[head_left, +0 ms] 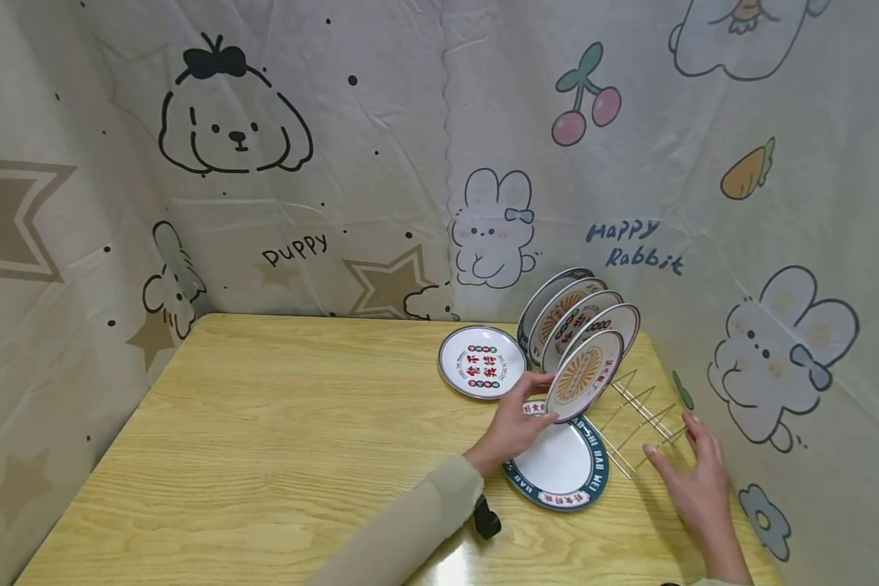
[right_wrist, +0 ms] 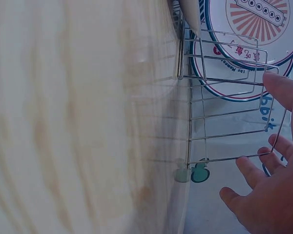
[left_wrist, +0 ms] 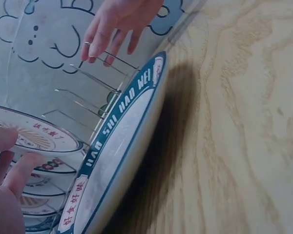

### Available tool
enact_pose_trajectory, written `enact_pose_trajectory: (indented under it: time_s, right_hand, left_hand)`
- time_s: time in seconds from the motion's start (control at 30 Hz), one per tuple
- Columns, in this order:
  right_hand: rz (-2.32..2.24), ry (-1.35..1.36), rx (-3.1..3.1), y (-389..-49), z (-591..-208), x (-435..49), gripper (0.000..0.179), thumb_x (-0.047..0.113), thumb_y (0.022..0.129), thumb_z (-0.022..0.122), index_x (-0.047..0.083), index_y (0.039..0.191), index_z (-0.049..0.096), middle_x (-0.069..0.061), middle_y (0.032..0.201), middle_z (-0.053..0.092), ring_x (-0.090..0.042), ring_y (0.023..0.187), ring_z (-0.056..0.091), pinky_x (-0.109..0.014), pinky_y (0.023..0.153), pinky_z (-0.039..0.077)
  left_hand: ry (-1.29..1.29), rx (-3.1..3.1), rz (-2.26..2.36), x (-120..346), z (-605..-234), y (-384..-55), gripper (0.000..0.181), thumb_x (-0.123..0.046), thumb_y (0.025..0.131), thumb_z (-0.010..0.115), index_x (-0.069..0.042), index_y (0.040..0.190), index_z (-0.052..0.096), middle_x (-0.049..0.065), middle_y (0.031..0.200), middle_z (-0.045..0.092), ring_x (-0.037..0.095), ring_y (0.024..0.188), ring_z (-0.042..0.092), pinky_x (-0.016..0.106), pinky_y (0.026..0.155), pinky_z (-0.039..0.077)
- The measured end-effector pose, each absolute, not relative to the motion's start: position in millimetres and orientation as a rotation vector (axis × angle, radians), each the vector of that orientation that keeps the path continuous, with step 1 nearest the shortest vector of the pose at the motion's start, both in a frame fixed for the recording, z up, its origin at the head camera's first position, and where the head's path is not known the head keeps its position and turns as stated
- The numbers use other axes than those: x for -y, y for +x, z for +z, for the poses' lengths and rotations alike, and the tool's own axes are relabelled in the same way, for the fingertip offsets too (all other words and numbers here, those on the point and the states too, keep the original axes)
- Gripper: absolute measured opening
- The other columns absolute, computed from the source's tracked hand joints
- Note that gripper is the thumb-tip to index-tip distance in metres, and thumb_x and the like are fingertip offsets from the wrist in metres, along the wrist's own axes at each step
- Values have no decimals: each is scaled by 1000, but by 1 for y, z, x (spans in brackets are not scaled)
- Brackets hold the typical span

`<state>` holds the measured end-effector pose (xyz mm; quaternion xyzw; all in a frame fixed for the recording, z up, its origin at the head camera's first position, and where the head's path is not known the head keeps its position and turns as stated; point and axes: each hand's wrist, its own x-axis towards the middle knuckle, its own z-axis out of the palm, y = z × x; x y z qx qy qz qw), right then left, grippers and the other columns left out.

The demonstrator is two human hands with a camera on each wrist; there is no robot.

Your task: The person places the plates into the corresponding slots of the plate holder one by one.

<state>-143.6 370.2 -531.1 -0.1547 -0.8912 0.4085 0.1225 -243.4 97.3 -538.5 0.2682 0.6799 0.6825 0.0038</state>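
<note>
My left hand [head_left: 514, 425] pinches the edge of a white plate [head_left: 584, 376] with an orange sunburst, thumb low and fingers behind. This plate leans upright at the front of a row of several plates [head_left: 562, 313] standing in a gold wire dish rack [head_left: 648, 413]. At the rack's near end is my right hand [head_left: 699, 480], thumb and fingers spread across the end wire; in the right wrist view its fingertips [right_wrist: 249, 168] are right at the wires. A green-rimmed plate [head_left: 557, 460] lies below my left hand, partly over another plate's printed rim.
Left of the rack, a white plate [head_left: 482, 362] with red lettering lies flat on the wooden table [head_left: 278, 439]. A small black object [head_left: 487, 518] sits by my left sleeve. Printed cloth [head_left: 381, 163] hangs behind the table and close along its right side.
</note>
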Motion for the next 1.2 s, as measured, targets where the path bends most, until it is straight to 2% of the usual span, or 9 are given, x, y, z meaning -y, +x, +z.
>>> enact_pose_trajectory:
  time_s: [0.17,0.27,0.4,0.53,0.67,0.87,1.03,1.2]
  right_hand:
    - [1183,-465,2607,-144,-531,-368,91,35,97,72,17,167,16,-21,172,12,-52,151,27,-73,121,23]
    - [1174,-481,2614,-144,-531,-367,91,34,97,72,16,167,16,-20,172,10,-51,151,27,-72,122,23]
    - [1175,-510,2621,-144,-531,-365,92,35,97,72,18,167,15,-19,173,9,-50,152,26,-71,123,22]
    - [1180,-525,2622,-144,-531,-364,92,35,97,72,19,167,14,-18,173,8,-49,153,25,-70,124,21]
    - [1172,-519,2621,-144,-530,-364,92,34,97,73,18,167,15,-18,173,9,-50,153,25,-70,124,22]
    - [1179,-530,2607,-141,-529,-366,92,33,97,72,19,167,14,-20,172,10,-51,152,25,-70,124,23]
    - [1193,-535,2605,-142,-528,-367,92,35,97,72,23,167,13,-20,172,10,-50,153,24,-70,124,23]
    - [1188,-525,2607,-145,-528,-366,92,35,97,73,22,167,14,-18,173,8,-49,153,24,-69,124,23]
  left_hand:
    - [893,-2188,2130,-104,-545,-245,62,13,87,71,-11,142,54,11,142,62,25,131,60,31,99,60]
    - [904,-2217,2113,-105,-547,-245,62,11,89,70,-11,144,53,10,143,61,23,131,60,35,103,59]
    - [870,-2235,2086,-105,-549,-244,62,9,92,68,-15,147,51,6,147,59,21,132,59,33,109,55]
    - [851,-2235,2088,-105,-551,-245,63,6,93,68,-17,149,50,6,146,59,22,127,61,25,102,57]
    - [853,-2286,2079,-108,-552,-246,64,3,93,71,-18,149,52,10,138,60,18,116,65,20,97,58]
    - [753,-2286,2071,-115,-550,-250,62,-3,94,73,-23,149,55,6,131,63,9,114,65,20,98,57]
    - [650,-2258,2104,-117,-548,-253,60,-4,92,76,-24,146,59,3,133,66,5,110,66,17,94,59]
    - [636,-2251,2100,-118,-550,-257,59,-6,94,75,-26,147,59,3,133,66,5,109,66,16,89,60]
